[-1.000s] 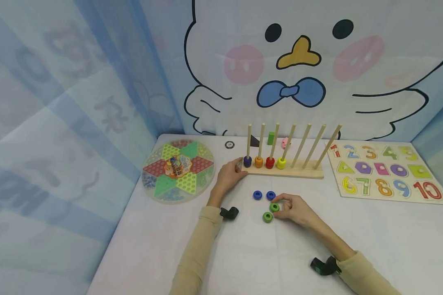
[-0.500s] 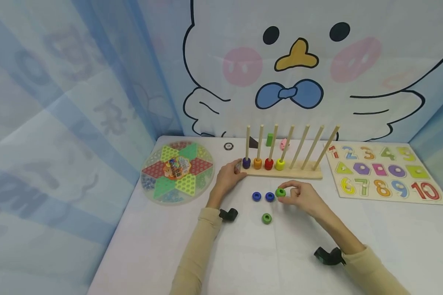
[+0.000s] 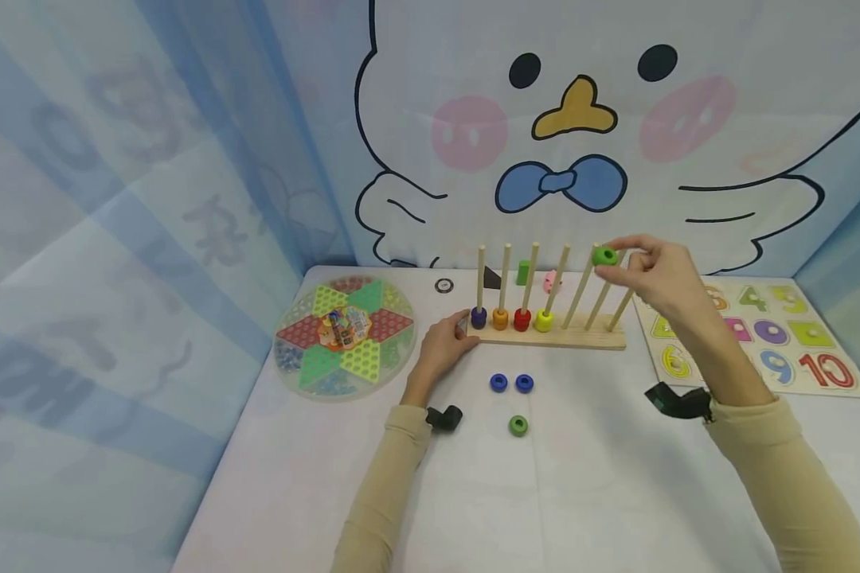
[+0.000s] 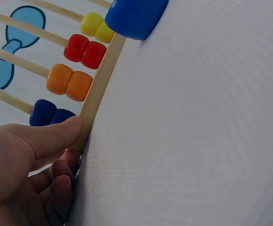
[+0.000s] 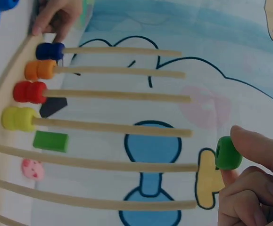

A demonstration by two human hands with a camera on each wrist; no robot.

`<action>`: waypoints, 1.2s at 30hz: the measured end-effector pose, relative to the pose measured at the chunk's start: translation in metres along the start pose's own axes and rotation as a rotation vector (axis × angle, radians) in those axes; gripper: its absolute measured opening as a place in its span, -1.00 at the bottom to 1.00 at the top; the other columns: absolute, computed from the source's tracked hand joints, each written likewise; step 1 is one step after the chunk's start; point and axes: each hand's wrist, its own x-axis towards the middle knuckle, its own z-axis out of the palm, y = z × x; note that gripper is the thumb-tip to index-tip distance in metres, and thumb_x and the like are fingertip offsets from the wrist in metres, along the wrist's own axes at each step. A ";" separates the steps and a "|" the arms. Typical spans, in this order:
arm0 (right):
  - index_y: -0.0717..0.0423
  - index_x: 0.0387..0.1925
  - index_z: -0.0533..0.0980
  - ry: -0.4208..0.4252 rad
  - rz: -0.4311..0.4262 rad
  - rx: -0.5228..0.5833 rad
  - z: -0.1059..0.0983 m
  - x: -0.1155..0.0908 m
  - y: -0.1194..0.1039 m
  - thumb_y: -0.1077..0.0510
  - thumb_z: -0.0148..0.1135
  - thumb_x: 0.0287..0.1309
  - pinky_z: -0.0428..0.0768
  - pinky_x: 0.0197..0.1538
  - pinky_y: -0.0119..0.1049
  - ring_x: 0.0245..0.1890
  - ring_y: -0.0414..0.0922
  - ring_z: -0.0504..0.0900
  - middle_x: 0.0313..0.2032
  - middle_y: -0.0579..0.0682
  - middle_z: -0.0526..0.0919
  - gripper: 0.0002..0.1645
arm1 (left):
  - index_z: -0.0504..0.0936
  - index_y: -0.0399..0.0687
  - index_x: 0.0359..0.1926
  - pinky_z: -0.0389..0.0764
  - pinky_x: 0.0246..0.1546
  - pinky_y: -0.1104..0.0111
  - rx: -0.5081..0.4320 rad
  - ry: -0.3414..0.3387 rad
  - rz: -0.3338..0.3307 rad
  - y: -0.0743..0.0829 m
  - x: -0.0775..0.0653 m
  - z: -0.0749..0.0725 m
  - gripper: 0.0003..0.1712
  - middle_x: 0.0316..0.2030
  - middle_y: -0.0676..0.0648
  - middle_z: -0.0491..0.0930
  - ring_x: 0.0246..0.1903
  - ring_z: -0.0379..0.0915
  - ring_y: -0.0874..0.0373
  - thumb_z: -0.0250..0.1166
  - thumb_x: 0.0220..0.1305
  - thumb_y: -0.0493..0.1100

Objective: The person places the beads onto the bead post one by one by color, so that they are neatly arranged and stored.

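My right hand (image 3: 662, 274) pinches a green bead (image 5: 229, 153) between thumb and fingers, high beside the tops of the wooden pegs. In the right wrist view the bead is just beyond the tip of a bare peg (image 5: 127, 162), apart from it. At the rack's left end, my left hand (image 3: 442, 346) grips the wooden base (image 3: 580, 338), thumb on its edge. Pairs of beads sit low on the left pegs: dark blue (image 5: 50, 51), orange (image 4: 69, 82), red (image 4: 84, 51) and yellow (image 4: 97, 27). The pegs to the right carry none.
Two blue beads (image 3: 498, 383) and one green bead (image 3: 518, 426) lie on the table before the rack. A round star-patterned game board (image 3: 394, 354) is at left, a number puzzle board (image 3: 745, 388) at right. Behind the rack are a green block (image 3: 522, 272) and a pink piece (image 3: 550, 280).
My right hand has picked up one green bead from the table and carried it up and right to the peg tops. The left hand stays on the rack's end.
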 end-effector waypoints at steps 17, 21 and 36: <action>0.16 0.16 0.44 0.086 -0.021 -0.220 0.000 0.031 -0.004 -0.14 0.34 0.08 0.15 -0.72 -0.27 -0.76 -0.17 0.19 -0.73 -0.07 0.28 -0.30 | 0.43 0.00 0.29 0.30 -0.54 0.41 -0.018 -0.008 -0.005 0.004 0.005 -0.001 -0.32 -0.55 0.08 0.49 -0.59 0.32 0.25 0.38 0.15 -0.01; 0.18 0.12 0.48 0.107 -0.057 -0.245 0.004 0.032 -0.004 -0.09 0.36 0.08 0.15 -0.69 -0.28 -0.75 -0.17 0.21 -0.74 -0.05 0.30 -0.36 | 0.42 -0.01 0.29 0.31 -0.54 0.41 -0.019 0.001 -0.013 0.005 0.007 -0.003 -0.32 -0.55 0.07 0.49 -0.59 0.34 0.24 0.38 0.15 -0.01; 0.05 0.26 0.34 0.210 -0.131 -0.054 0.032 -0.014 0.019 -0.02 0.34 0.12 0.14 -0.75 -0.29 -0.80 -0.17 0.18 -0.74 0.01 0.32 -0.30 | 0.43 -0.02 0.28 0.32 -0.53 0.41 -0.021 -0.012 -0.017 -0.001 0.004 -0.002 -0.31 -0.55 0.07 0.50 -0.58 0.34 0.24 0.39 0.14 -0.02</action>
